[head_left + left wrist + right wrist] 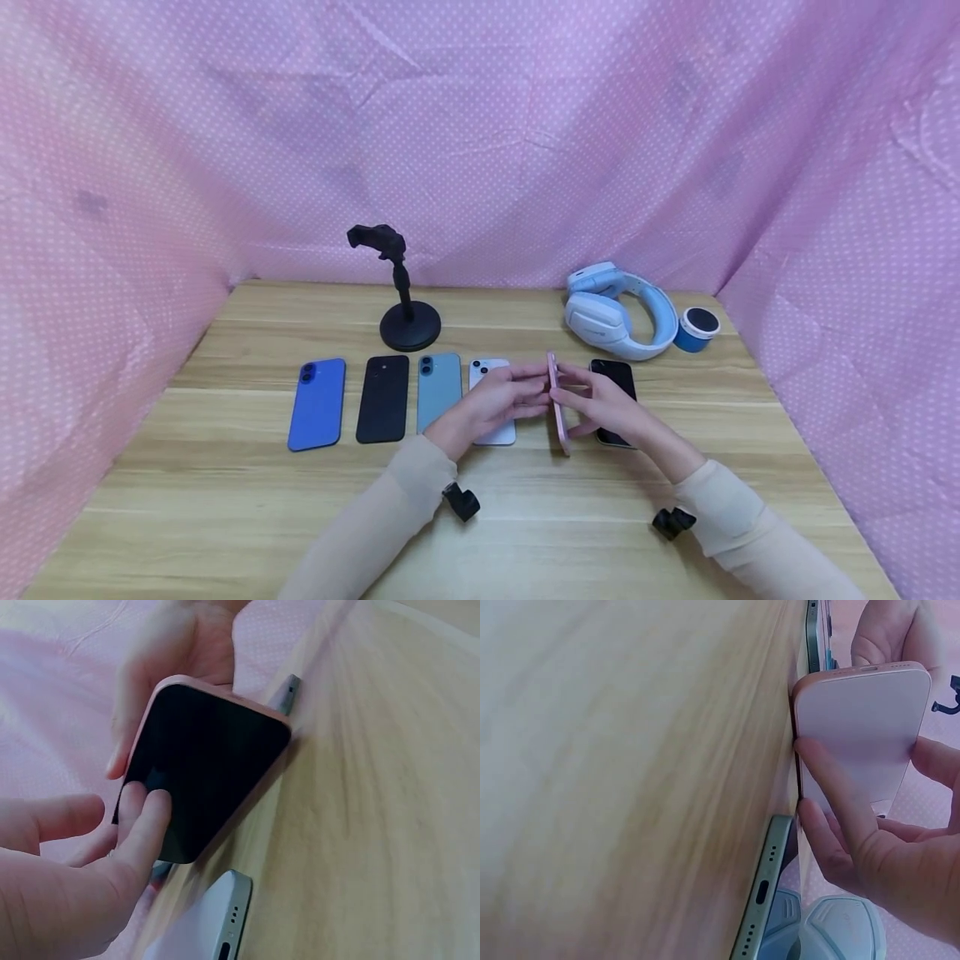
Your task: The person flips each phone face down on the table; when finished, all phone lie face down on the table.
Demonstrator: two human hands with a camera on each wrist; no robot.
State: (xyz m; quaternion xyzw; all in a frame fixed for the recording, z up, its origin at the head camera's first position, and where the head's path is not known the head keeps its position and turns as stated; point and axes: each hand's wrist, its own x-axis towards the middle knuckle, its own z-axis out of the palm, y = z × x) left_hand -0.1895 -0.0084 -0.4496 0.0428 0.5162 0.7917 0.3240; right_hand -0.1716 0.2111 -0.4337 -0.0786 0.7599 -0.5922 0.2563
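Note:
A pink phone (558,417) stands on its long edge, its dark screen (206,761) toward my left hand and its plain pink back (862,716) toward my right. My right hand (606,408) grips it by its two long edges, fingers at the lower edge and thumb at the upper. With fingers extended, my left hand (498,397) touches the screen with its fingertips, and its thumb is apart from the phone. Under the left hand lies a white phone (501,436), partly covered. Beside the right hand is a black phone (618,379), face up.
To the left, a blue phone (317,408), a black phone (383,400) and a teal phone (439,385) lie in a row. A black phone stand (409,327) rises behind them. White-and-blue headphones (600,321) and a small round speaker (692,335) sit at the back right.

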